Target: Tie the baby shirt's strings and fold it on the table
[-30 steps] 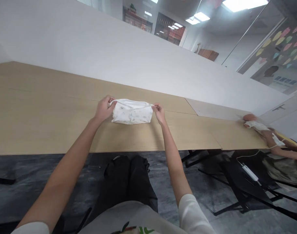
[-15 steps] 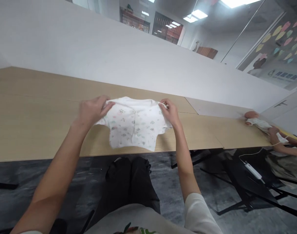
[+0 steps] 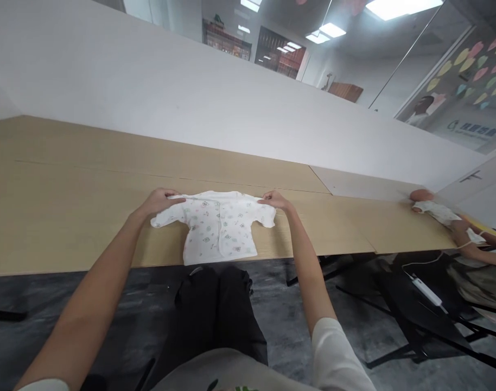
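Observation:
A small white baby shirt [image 3: 219, 228] with a scattered pastel print and a front opening lies spread on the wooden table [image 3: 85, 217]. Its neck side faces the wall, and its lower hem reaches the table's front edge. My left hand [image 3: 160, 200] pinches the shirt at the left shoulder, thumb on top of the cloth. At the opposite shoulder, my right hand [image 3: 274, 200] grips the fabric in the same way. Both short sleeves hang outward below my hands. The fingertips under the cloth are hidden.
A white wall [image 3: 183, 98] with glass above runs behind the table. At the far right, another person's arm [image 3: 476, 251] is beside a doll [image 3: 435, 210] in light clothing. Black folding chairs [image 3: 406, 304] stand below, with a white power strip [image 3: 427, 290] on one.
Both hands have lowered the shirt towards me onto the table. It was held up and blurred before; now it lies flatter, with its sleeves spread out.

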`<state>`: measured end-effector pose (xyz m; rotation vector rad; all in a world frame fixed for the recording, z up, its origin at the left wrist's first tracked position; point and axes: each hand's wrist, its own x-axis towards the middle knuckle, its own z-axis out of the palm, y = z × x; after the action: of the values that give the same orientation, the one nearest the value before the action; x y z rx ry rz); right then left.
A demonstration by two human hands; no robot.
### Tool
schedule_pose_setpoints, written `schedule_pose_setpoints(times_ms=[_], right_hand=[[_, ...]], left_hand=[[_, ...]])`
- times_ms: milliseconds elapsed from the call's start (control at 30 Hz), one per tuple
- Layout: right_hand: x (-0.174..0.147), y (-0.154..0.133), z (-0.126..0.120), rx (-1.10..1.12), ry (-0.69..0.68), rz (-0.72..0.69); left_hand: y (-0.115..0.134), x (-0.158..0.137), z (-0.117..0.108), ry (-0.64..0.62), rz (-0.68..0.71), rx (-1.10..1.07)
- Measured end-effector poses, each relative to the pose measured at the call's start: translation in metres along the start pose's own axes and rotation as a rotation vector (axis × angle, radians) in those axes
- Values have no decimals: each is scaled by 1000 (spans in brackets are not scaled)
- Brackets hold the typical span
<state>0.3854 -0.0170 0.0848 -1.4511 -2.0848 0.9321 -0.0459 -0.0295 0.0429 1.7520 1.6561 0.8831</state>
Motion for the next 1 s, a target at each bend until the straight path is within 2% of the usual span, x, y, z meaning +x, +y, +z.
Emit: schedule_pose_setpoints(times_ms=[100,233,300,400,500,567,700,767,833,900,1000], right_hand=[[21,13,7,-77,154,88],[56,14,22,-396,405,257],[72,11,31,-514,433,315],[88,11,44,-580,392,378],[93,18,54,-585,376,418],[93,26,60,-609,424,417],[85,42,77,-675,539,331],[80,46,89,-702,506,262],[72,49,100,-721,437,222],[63,52,106,-727,393,236],[48,60,103,-707,372,299]], left_hand=[[-9,15,5,-31,-19,48],[-8,41,23,132,-44,322],[-7,50,33,176,-56,488],[-14,55,43,181,-62,653],[-31,52,44,188,-70,679],[-41,48,44,240,-97,657],[-42,38,55,353,-74,628],[-34,34,66,315,-44,633],[-27,32,76,221,-75,643],[-26,31,80,120,-119,651],[-40,33,73,21,-107,654]])
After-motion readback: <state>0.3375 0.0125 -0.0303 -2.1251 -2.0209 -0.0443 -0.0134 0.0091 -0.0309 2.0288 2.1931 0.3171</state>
